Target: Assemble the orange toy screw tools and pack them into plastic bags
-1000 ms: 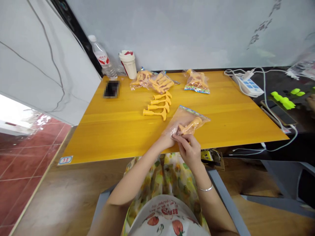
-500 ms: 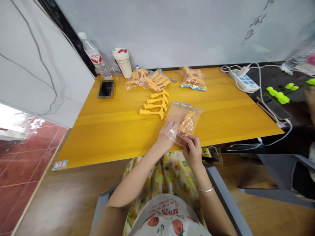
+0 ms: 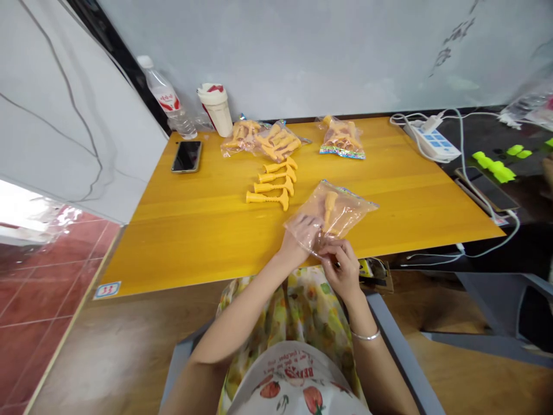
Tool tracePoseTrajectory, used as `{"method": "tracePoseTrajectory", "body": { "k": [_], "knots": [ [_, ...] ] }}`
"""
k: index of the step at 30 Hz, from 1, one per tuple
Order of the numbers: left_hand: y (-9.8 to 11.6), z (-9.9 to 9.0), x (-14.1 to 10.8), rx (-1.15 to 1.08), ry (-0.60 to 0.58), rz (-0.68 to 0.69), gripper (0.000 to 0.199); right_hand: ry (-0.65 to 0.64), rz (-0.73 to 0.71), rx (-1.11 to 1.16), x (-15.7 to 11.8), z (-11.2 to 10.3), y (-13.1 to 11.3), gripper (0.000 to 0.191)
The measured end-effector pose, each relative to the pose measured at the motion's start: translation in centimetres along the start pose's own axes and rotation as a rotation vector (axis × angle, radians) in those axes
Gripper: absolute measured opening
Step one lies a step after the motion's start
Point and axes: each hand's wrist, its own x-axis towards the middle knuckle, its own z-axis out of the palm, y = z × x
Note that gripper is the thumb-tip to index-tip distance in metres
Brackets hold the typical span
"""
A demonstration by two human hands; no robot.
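A clear plastic bag (image 3: 352,210) lies near the table's front edge with an orange hammer-shaped piece (image 3: 330,206) in it. My left hand (image 3: 303,233) reaches into the bag's near opening, its fingers seen through the film at the piece's lower end; what they grip is partly hidden. My right hand (image 3: 343,265) pinches the near rim of the bag between thumb and fingers. Several loose orange pieces (image 3: 272,197) lie in a column left of the bag. Filled bags of such pieces (image 3: 279,141) rest at the back, one more (image 3: 343,138) to their right.
At the back left stand a bottle (image 3: 168,104) and a cup (image 3: 216,109), with a phone (image 3: 187,157) before them. A power strip (image 3: 434,144) with white cables lies at the right, near another phone (image 3: 492,187) and green pieces (image 3: 495,167).
The bag has spread and shifted right, and the orange piece inside stands more upright. My left hand is further inside the bag. My right hand has moved slightly right and down.
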Motion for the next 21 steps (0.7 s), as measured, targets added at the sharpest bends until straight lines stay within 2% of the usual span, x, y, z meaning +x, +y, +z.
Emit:
{"method": "tracePoseTrajectory", "body": {
  "k": [4, 7, 10, 12, 15, 18, 21],
  "knots": [
    [0.5, -0.3, 0.0, 0.061, 0.046, -0.041, 0.015, -0.094, 0.009, 0.220, 0.0, -1.0, -0.8, 0.017],
    [1.1, -0.5, -0.5, 0.144, 0.022, -0.084, 0.013, -0.078, 0.047, 0.305, 0.1, -1.7, -1.3, 0.015],
    [1.5, -0.6, -1.2, 0.190, 0.014, -0.032, 0.015, 0.006, 0.059, 0.232, 0.2, -2.0, -1.5, 0.014],
    [1.8, -0.5, -1.5, 0.185, 0.038, 0.084, 0.017, 0.058, 0.054, 0.143, 0.4, -1.9, -1.6, 0.015],
    [2.4, -0.2, -1.9, 0.174, 0.041, 0.214, 0.019, 0.068, 0.036, 0.079, 0.4, -1.8, -1.7, 0.015],
    [2.8, -0.1, -2.1, 0.218, 0.013, 0.162, 0.021, 0.081, 0.045, 0.034, 0.2, -1.9, -1.7, 0.016],
    [3.0, -0.7, -2.6, 0.286, 0.029, 0.062, 0.033, 0.148, 0.106, -0.003, -0.1, -2.2, -1.4, 0.018]
  ]
}}
